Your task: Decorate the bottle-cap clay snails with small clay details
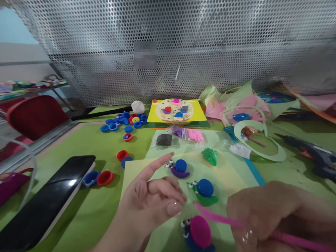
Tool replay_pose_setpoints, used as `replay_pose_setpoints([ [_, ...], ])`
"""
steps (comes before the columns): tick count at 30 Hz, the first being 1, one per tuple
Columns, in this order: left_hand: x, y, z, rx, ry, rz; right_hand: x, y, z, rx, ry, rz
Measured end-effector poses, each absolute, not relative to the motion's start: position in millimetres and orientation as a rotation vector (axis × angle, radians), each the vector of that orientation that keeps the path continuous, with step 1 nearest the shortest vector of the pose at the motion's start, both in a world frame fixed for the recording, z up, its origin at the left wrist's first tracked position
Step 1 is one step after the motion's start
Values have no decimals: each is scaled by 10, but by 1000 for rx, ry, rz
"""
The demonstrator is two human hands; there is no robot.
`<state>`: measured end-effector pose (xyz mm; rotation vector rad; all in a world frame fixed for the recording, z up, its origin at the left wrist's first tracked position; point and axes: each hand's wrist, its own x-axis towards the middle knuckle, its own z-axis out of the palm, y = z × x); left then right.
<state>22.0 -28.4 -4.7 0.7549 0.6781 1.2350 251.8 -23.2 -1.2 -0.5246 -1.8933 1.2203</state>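
Observation:
My left hand (153, 196) hovers over a pale green sheet (223, 175), index finger stretched out toward a purple clay snail with a blue cap shell (180, 168), the other fingers curled in with nothing in them. My right hand (265, 217) is closed round a pink pipe cleaner (217, 217), whose end reaches toward my left thumb. A green snail with a blue cap (204, 191) lies between the hands. A blue snail with a magenta cap (198, 233) sits just below them.
A black phone (49, 199) lies at the left. Loose blue and red bottle caps (123, 122) are scattered behind it. Bags of clay (181, 134), a yellow card with a decorated disc (174, 111), paper scraps (236, 101) and a glue gun (312, 154) sit before a perforated metal screen (183, 45).

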Motion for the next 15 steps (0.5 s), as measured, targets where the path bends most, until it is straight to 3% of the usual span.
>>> replay_pose_setpoints([
  [11,216,-389,78,1316,1028,1410,2496,-243,72,-542,-1797,1257],
  [15,201,-424,96,1502,1070,1261,2500,-255,88,-505,-1818,1296],
])
